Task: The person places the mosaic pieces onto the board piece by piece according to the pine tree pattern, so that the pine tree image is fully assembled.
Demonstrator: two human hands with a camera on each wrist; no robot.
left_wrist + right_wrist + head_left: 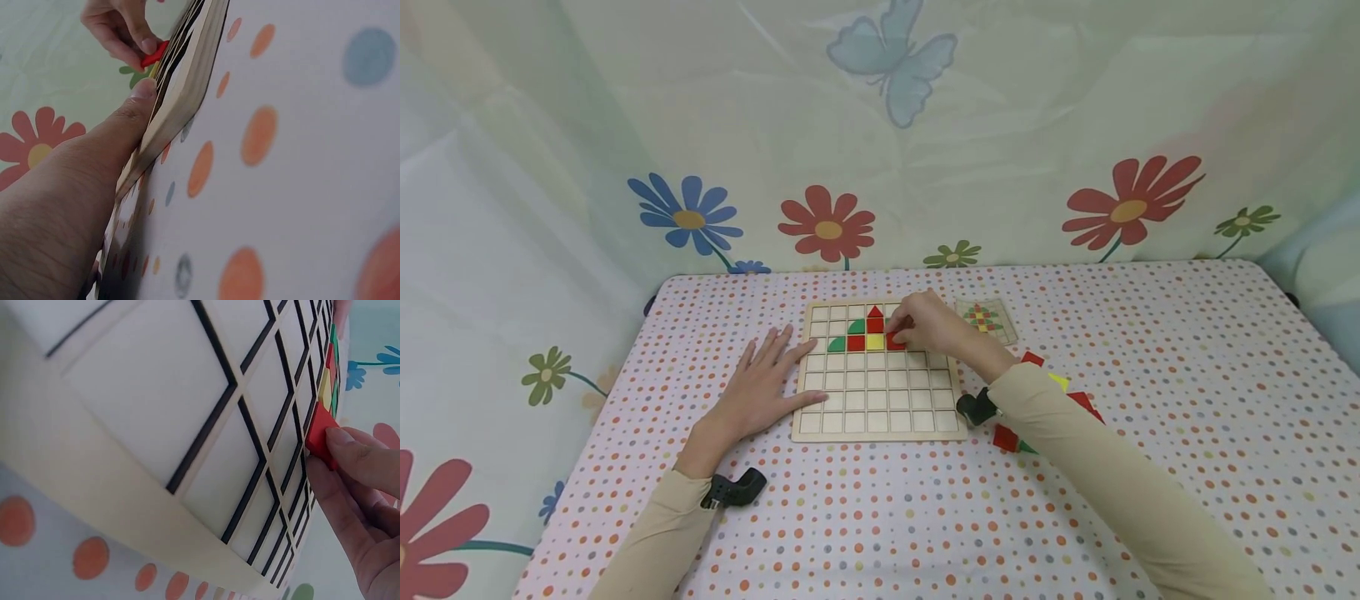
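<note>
A wooden grid board (pixel 877 402) lies on the table, its upper cells partly filled with colored tiles. A red triangle (pixel 876 312) tops a red square; below them are a yellow square (pixel 875 342), another red square (pixel 856 342) and green quarter-round tiles (pixel 837 344). My right hand (pixel 931 323) pinches a red square tile (pixel 322 432) between thumb and fingers, at the cell right of the yellow square. My left hand (pixel 762 390) rests with spread, straight fingers at the board's left edge, its thumb (pixel 128 119) touching the rim.
A small pattern card (pixel 1009 332) with a tree-like design lies right of the board. Loose red, yellow and green tiles (pixel 1006 437) are scattered at the right, partly hidden under my right forearm. A dotted cloth (pixel 880 517) covers the table; a flowered curtain (pixel 1000 150) hangs behind.
</note>
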